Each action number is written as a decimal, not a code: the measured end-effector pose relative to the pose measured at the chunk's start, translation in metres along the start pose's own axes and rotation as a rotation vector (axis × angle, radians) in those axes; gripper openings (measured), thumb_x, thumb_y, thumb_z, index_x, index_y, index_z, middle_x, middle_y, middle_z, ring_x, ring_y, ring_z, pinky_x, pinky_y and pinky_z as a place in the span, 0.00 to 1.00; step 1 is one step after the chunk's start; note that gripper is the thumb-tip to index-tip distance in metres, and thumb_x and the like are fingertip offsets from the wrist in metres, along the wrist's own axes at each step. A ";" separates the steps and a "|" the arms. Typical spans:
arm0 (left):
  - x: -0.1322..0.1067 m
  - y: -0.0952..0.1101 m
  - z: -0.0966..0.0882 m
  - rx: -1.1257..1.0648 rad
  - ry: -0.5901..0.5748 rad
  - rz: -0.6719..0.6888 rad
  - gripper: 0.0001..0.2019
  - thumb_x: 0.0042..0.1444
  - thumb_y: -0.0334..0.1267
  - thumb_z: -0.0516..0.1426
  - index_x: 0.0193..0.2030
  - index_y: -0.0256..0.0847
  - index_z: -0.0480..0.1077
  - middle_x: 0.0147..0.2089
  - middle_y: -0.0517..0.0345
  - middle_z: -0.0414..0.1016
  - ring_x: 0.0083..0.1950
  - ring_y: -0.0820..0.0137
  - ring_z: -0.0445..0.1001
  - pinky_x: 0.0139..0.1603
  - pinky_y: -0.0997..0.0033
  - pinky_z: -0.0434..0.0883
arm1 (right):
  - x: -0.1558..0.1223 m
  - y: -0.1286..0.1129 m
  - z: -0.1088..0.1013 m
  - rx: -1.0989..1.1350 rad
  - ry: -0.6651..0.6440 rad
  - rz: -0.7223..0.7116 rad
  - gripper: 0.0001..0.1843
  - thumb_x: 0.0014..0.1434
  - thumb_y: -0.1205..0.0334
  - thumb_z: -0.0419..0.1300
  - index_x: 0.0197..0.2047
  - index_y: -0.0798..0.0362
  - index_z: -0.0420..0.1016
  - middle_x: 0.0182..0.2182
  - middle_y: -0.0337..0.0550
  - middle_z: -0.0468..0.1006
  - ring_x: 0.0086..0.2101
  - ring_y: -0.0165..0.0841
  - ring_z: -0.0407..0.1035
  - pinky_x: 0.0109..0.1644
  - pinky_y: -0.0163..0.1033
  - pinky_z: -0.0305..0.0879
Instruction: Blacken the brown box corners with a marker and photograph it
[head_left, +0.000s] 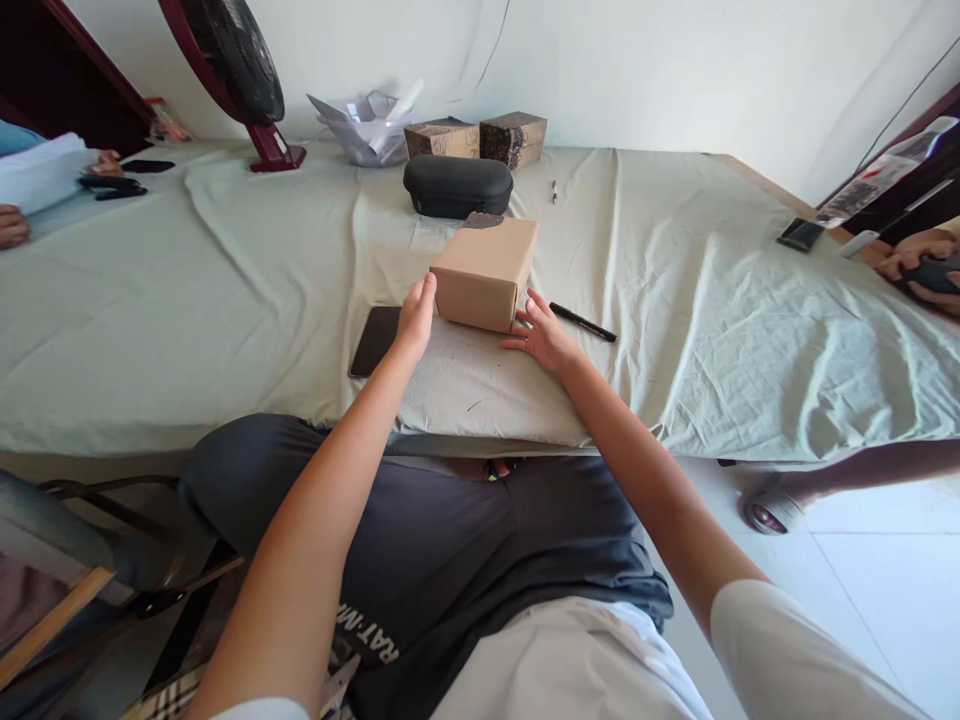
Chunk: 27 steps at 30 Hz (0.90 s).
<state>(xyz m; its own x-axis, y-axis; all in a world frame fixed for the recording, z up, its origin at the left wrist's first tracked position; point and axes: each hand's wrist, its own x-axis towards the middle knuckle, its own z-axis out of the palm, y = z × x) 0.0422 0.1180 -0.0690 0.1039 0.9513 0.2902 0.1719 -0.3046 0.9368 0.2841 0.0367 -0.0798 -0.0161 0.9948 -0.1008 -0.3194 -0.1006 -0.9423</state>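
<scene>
A small brown cardboard box (480,262) sits on the cloth-covered table in front of me, with a dark patch on its far top edge. My left hand (417,315) grips its left front corner, thumb along the edge and the other fingers mostly hidden. At the right front corner is my right hand (546,335), fingers spread, close to or touching the cardboard. A black phone (375,342) lies partly behind my left wrist. To the right of my right hand rests a black pen (583,322).
Behind the box stand a black zip case (457,187), two taped boxes (514,140), a plastic basket (373,135) and a fan (279,150). A small metallic item (554,191) lies farther right. Other people's hands (926,262) show at both table ends. Greenish cloth (675,300) covers the table.
</scene>
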 end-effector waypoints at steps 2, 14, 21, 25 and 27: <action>-0.002 0.007 0.002 -0.122 -0.066 -0.122 0.36 0.63 0.77 0.52 0.52 0.44 0.71 0.59 0.40 0.76 0.64 0.47 0.76 0.68 0.40 0.72 | 0.002 -0.003 0.001 0.011 0.032 0.026 0.56 0.53 0.26 0.70 0.78 0.33 0.55 0.74 0.51 0.66 0.64 0.54 0.74 0.65 0.74 0.76; -0.030 0.038 -0.006 -0.267 -0.246 -0.291 0.36 0.47 0.56 0.73 0.56 0.46 0.64 0.73 0.43 0.66 0.64 0.49 0.77 0.66 0.39 0.76 | 0.007 -0.040 -0.020 -0.051 -0.020 0.077 0.41 0.46 0.38 0.75 0.61 0.39 0.72 0.64 0.47 0.78 0.64 0.58 0.71 0.65 0.72 0.75; -0.033 0.000 -0.015 -0.343 -0.473 -0.199 0.70 0.42 0.54 0.78 0.82 0.58 0.36 0.84 0.36 0.47 0.77 0.43 0.67 0.76 0.36 0.67 | -0.004 -0.012 -0.036 -0.223 -0.094 -0.159 0.57 0.47 0.41 0.74 0.78 0.31 0.59 0.74 0.41 0.69 0.74 0.55 0.60 0.79 0.65 0.59; -0.039 -0.009 -0.014 -0.329 -0.534 -0.122 0.70 0.46 0.52 0.77 0.84 0.59 0.35 0.85 0.39 0.46 0.84 0.42 0.56 0.81 0.37 0.60 | -0.006 -0.004 -0.050 -0.286 -0.132 -0.096 0.58 0.43 0.40 0.75 0.76 0.32 0.62 0.75 0.41 0.67 0.77 0.60 0.54 0.80 0.66 0.55; -0.037 -0.008 -0.014 -0.297 -0.546 -0.075 0.72 0.46 0.51 0.78 0.85 0.58 0.33 0.84 0.39 0.49 0.85 0.42 0.53 0.83 0.36 0.55 | -0.005 -0.002 -0.054 -0.296 -0.168 -0.069 0.58 0.41 0.39 0.76 0.74 0.34 0.65 0.74 0.43 0.69 0.76 0.63 0.56 0.79 0.68 0.57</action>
<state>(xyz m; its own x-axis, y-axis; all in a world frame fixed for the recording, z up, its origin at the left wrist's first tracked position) 0.0229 0.0856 -0.0843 0.6012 0.7842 0.1534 -0.0736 -0.1367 0.9879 0.3359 0.0307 -0.0945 -0.1676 0.9859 -0.0023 -0.0372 -0.0086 -0.9993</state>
